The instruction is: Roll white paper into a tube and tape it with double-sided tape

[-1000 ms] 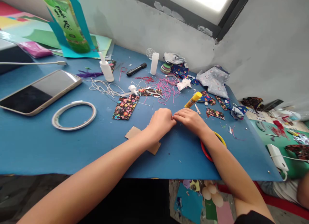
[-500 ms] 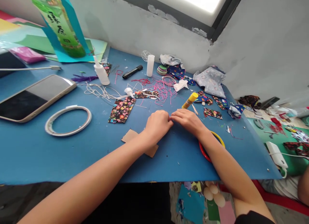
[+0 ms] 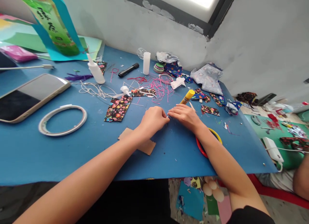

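Observation:
My left hand (image 3: 154,117) is closed in a pinch above the blue tabletop, its fingertips turned toward my right hand (image 3: 184,117). The right fingers are bent and pressed together. A tiny pale bit shows between the two sets of fingertips, too small to name. Behind the right hand stands a yellow glue stick (image 3: 187,96). Under my left wrist lies a piece of brown cardboard (image 3: 147,148). A red and yellow ring (image 3: 201,148) is partly covered by my right forearm. Black floral fabric (image 3: 118,108) rests to the left of the hands.
A roll of white tape (image 3: 43,130) and a phone (image 3: 33,96) lie at left. Farther back are a white glue bottle (image 3: 96,72), a black marker (image 3: 128,70), tangled pink cord (image 3: 160,87) and fabric scraps (image 3: 207,77). Another person's leg (image 3: 301,179) shows at right.
My fingertips have drawn slightly apart, and a small pale bit now shows between them. The whole view has shifted a little, so things on the table appear farther left.

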The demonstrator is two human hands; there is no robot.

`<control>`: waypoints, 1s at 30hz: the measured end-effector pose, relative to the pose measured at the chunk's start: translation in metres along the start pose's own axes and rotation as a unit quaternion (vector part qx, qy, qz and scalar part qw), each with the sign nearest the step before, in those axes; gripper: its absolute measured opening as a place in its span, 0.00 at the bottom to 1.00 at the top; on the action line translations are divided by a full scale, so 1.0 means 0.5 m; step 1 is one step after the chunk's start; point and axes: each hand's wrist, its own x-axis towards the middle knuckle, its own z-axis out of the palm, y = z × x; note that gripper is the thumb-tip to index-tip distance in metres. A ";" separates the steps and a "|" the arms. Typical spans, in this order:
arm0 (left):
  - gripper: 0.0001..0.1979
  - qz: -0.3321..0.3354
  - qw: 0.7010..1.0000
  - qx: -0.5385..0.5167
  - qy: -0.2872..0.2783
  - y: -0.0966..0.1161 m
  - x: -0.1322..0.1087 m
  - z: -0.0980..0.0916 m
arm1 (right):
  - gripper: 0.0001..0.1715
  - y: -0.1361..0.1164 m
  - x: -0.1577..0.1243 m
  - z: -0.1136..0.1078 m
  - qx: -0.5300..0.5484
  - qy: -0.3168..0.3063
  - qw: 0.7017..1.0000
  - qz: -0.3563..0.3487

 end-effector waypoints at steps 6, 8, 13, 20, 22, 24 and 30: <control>0.14 0.041 0.994 0.093 0.035 0.016 -0.019 -0.005 | 0.15 -0.004 -0.002 0.003 0.022 0.011 1.000 0.010; 0.14 0.047 0.993 0.108 0.031 0.018 -0.019 -0.005 | 0.16 -0.004 -0.002 0.003 0.033 0.009 0.999 0.017; 0.11 0.023 0.998 0.050 0.002 0.006 -0.003 -0.006 | 0.16 -0.005 0.001 0.004 0.038 0.009 0.999 0.018; 0.11 -0.003 1.000 -0.017 -0.019 -0.006 0.013 -0.007 | 0.15 -0.006 0.001 0.007 0.024 0.011 1.000 0.016; 0.11 -0.004 1.000 -0.019 -0.019 -0.007 0.012 -0.007 | 0.15 -0.007 0.001 0.007 0.032 0.006 0.999 0.018; 0.11 0.000 1.000 -0.022 -0.016 -0.007 0.012 -0.006 | 0.16 -0.010 0.002 0.008 0.054 0.011 0.998 0.026; 0.13 -0.004 0.999 -0.031 -0.014 -0.011 0.015 -0.004 | 0.15 -0.038 0.019 0.005 0.205 0.052 0.943 0.257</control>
